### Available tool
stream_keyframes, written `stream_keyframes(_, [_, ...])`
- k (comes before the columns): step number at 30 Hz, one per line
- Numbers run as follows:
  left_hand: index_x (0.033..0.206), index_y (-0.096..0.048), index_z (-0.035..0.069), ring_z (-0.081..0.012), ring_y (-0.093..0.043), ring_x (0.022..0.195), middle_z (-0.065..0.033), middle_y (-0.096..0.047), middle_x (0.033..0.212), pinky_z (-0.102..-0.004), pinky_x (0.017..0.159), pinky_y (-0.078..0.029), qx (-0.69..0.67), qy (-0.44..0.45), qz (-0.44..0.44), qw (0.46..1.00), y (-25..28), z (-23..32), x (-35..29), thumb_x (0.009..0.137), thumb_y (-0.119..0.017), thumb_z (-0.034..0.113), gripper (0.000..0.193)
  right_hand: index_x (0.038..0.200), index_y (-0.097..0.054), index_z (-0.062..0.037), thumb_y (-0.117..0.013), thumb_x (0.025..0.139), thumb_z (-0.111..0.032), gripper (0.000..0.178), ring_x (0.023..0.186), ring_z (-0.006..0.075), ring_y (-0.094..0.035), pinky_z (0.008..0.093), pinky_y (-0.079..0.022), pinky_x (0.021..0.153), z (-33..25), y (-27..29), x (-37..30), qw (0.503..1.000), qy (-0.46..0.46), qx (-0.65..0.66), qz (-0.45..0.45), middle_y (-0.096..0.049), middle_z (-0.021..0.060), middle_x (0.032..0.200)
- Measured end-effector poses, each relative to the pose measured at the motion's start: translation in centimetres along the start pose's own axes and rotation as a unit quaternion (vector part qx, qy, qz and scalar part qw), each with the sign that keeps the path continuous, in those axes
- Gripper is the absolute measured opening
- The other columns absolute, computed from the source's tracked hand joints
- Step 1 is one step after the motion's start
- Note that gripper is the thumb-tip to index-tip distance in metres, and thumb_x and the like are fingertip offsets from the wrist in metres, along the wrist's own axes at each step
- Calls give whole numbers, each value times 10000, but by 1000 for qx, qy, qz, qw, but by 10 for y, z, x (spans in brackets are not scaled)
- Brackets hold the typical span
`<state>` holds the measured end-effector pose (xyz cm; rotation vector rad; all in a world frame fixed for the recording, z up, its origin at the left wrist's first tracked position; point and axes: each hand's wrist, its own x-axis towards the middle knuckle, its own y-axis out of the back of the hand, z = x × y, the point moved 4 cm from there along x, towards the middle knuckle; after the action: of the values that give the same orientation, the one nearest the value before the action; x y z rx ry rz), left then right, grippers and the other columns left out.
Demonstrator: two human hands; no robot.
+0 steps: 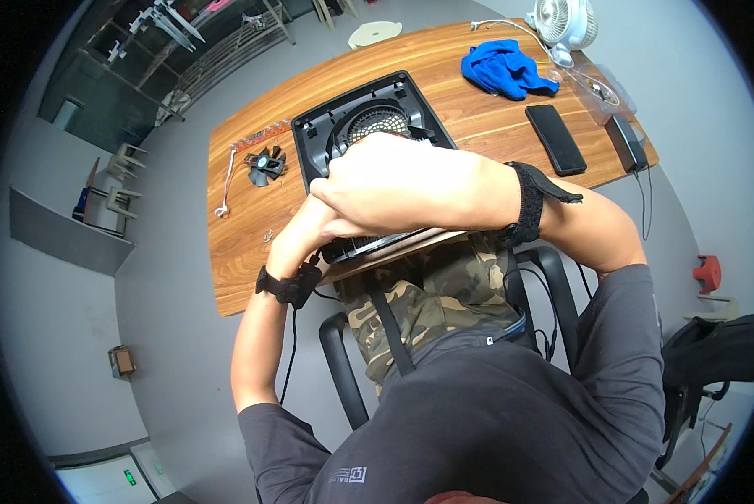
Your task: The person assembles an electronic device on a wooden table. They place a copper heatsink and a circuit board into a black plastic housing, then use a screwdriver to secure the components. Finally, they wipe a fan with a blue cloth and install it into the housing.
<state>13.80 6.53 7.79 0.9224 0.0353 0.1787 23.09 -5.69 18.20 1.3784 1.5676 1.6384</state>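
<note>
A black square plastic housing (pixel 310 126) with a round vent grille (pixel 375 122) lies open on the table, its near edge by my lap. Over its near half my two hands overlap. My right hand (pixel 385 181) is on top, its back turned up and bright, the fingers curled down and closed; whatever they hold is hidden. My left hand (pixel 311 220) reaches in from the left beneath it, with its fingers covered by the right hand. Left of the housing lies a loose black fan blade wheel (pixel 266 166). Small screws (pixel 268 236) lie nearer to me.
On the wooden table (pixel 251 227) are an orange-red strip (pixel 264 134) with a white cable, a blue cloth (pixel 505 69), a black phone (pixel 556 139), a black box (pixel 626 143) with cables and a small white fan (pixel 565 25). Chair armrests (pixel 342 370) flank my lap.
</note>
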Motion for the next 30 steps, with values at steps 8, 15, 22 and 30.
stream_keyframes(8, [1145,-665,-35,-248,-695,971,-193,-738,1047,-381,873,-557,-46,-43,63,996,-10,-18,2,858,-755,114,336,768,-722,32,-708,856,-203,252,642,322,-726,391,-594,619,-1,4,-10,999,35,15,25,-697,193,678])
stream_keyframes(15, [1156,-654,-48,-227,-690,988,-197,-740,1073,-376,882,-555,-65,-27,40,997,-7,-27,5,810,-814,111,412,810,-720,35,-710,859,-201,242,644,315,-727,382,-591,611,-3,5,4,998,8,-51,-22,-696,179,675])
stream_keyframes(22, [1158,-655,-46,-232,-691,1006,-197,-738,1082,-377,893,-553,-30,14,22,999,-8,-30,2,816,-824,127,418,1067,-653,22,-730,855,-198,315,752,316,-744,394,-603,662,-1,4,-10,997,75,-6,35,-721,194,824])
stream_keyframes(30, [1160,-656,-44,-238,-693,1027,-197,-736,1093,-379,905,-550,-35,15,31,999,-9,-29,-1,823,-835,147,426,978,-687,42,-680,859,-112,195,805,311,-743,382,-599,720,-6,0,-4,999,30,-8,-9,-716,198,853])
